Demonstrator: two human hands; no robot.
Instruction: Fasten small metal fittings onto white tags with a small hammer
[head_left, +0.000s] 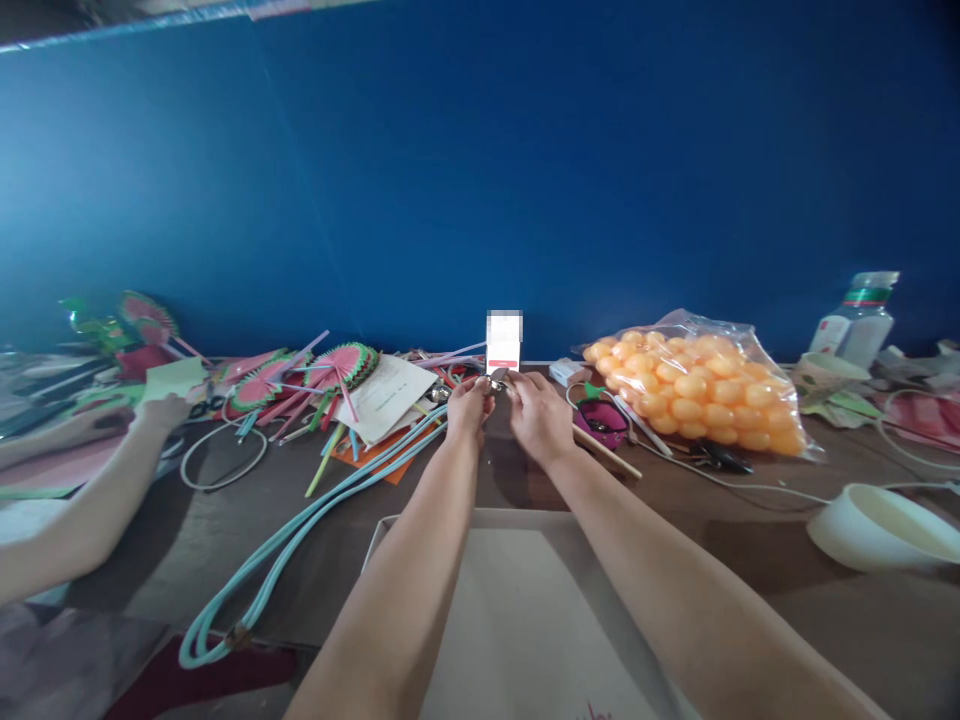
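Both my arms reach forward over the brown table [750,520]. My left hand [469,402] and my right hand [537,412] meet at the table's middle, fingers pinched together on a small shiny metal piece [498,379] between them. I cannot make out what the piece is. Just behind it stands a small white card with a red stripe [503,350]. A pale cardboard tray [517,610] lies under my forearms.
A clear bag of orange balls [694,390] lies at the right, with a pink item [601,420] and a wooden stick [607,452] near it. Light blue tubing [300,535], paper fans [341,365] and straws lie left. Another person's arm [90,500] reaches in at far left. A white bowl [881,525] and a bottle [855,330] stand right.
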